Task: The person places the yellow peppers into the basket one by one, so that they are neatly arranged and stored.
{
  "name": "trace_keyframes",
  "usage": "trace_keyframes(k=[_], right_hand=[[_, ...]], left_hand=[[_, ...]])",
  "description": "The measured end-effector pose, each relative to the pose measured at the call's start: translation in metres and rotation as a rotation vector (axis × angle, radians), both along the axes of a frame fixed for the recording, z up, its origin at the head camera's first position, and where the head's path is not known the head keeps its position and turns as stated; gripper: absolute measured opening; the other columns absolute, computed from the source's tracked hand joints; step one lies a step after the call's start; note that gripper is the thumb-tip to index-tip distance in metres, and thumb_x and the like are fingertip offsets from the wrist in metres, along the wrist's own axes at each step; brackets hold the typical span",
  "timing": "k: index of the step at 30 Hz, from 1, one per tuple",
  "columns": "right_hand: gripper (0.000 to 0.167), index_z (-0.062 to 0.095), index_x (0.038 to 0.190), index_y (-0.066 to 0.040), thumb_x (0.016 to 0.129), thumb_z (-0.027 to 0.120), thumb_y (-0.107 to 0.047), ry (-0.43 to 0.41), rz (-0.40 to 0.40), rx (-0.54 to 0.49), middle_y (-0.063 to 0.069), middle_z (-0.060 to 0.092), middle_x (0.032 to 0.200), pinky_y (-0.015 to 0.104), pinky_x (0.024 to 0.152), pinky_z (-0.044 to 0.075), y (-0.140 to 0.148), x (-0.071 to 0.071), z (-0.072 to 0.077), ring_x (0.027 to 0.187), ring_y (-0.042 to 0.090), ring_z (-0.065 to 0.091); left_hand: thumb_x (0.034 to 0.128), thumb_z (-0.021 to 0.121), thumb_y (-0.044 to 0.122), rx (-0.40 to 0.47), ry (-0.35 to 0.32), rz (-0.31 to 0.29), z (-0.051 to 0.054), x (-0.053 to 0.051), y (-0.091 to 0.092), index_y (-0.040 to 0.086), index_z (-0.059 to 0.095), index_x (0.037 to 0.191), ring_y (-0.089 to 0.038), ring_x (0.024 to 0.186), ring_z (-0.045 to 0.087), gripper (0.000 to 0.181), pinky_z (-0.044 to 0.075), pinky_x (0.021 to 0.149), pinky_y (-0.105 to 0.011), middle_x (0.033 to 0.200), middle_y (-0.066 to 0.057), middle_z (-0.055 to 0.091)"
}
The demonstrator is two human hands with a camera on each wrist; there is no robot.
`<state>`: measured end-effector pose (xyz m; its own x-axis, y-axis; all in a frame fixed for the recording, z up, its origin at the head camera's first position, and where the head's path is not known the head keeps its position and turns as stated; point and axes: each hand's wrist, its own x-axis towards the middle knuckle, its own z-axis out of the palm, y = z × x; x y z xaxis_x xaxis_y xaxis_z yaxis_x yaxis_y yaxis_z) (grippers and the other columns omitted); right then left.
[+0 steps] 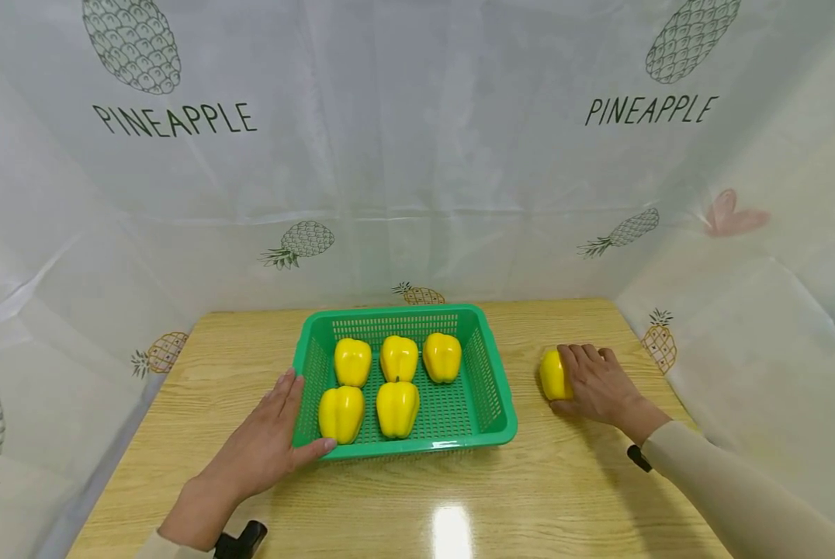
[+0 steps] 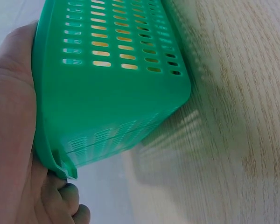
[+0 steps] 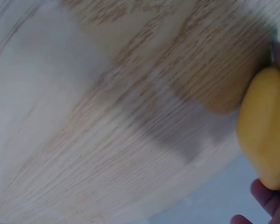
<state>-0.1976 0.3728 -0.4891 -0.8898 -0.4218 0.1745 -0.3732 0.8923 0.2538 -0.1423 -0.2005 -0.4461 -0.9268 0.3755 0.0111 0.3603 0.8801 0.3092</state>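
Observation:
A green plastic basket (image 1: 496, 373) stands on the table with several yellow bell peppers (image 1: 398, 409) in two rows inside. At its near left corner, my left hand (image 1: 260, 439) touches the rim, fingers extended along the left side and thumb on the front edge. The left wrist view shows that palm against the slotted basket wall (image 2: 107, 91). Off to the basket's right, my right hand (image 1: 597, 384) grips another yellow bell pepper (image 1: 552, 376) at the table surface. In the right wrist view this pepper (image 3: 266, 128) sits between thumb and fingers, partly cut off by the frame edge.
The wooden table (image 1: 529, 497) carries the basket near its middle. Behind it and at both sides hangs a pale curtain (image 1: 417, 155) printed with pineapples. The table's right edge runs close beside my right hand.

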Motion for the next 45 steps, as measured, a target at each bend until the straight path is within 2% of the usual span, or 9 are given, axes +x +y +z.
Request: trace_keyframes(k=[8,18,27,37,45], right_hand=[[0.109,0.046,0.143,0.007,0.073,0.087,-0.067,0.088,0.026,0.013,0.025,0.062,0.128,0.063,0.097,0.052,-0.002,-0.004,0.003,0.116,0.045,0.060],[0.110,0.045,0.143,0.008,0.073,0.088,-0.065,0.116,0.023,0.048,0.026,0.061,0.128,0.062,0.098,0.052,-0.004,-0.004,0.009,0.117,0.045,0.060],[0.110,0.046,0.142,0.008,0.071,0.088,-0.065,0.161,0.049,0.018,0.026,0.062,0.126,0.062,0.097,0.052,-0.010,-0.004,0.018,0.116,0.045,0.059],[0.107,0.047,0.139,0.007,0.069,0.089,-0.063,0.203,0.075,-0.046,0.026,0.064,0.121,0.063,0.093,0.052,-0.019,-0.009,0.033,0.111,0.045,0.061],[0.101,0.046,0.135,0.006,0.069,0.087,-0.059,0.259,0.113,-0.128,0.026,0.062,0.114,0.059,0.083,0.052,-0.034,-0.014,0.059,0.103,0.045,0.060]], left_hand=[[0.0933,0.053,0.081,-0.014,0.019,-0.008,0.000,-0.001,0.001,-0.011,0.022,0.163,-0.050,0.157,0.027,0.120,0.031,0.124,-0.065,0.171,-0.032,0.017],[0.0937,0.054,0.081,-0.040,0.039,-0.014,0.002,0.000,0.001,-0.013,0.025,0.161,-0.049,0.157,0.027,0.119,0.030,0.125,-0.064,0.170,-0.034,0.021],[0.0939,0.053,0.081,-0.064,0.063,-0.018,0.001,0.000,0.001,-0.013,0.027,0.161,-0.049,0.158,0.024,0.118,0.026,0.127,-0.063,0.169,-0.034,0.023],[0.0936,0.051,0.083,-0.080,0.067,-0.019,0.004,0.000,0.002,-0.012,0.028,0.161,-0.048,0.158,0.025,0.118,0.028,0.126,-0.063,0.169,-0.033,0.025],[0.0940,0.052,0.081,-0.087,0.077,-0.022,0.004,0.001,0.002,-0.013,0.029,0.160,-0.049,0.157,0.026,0.117,0.029,0.126,-0.063,0.168,-0.034,0.026]])
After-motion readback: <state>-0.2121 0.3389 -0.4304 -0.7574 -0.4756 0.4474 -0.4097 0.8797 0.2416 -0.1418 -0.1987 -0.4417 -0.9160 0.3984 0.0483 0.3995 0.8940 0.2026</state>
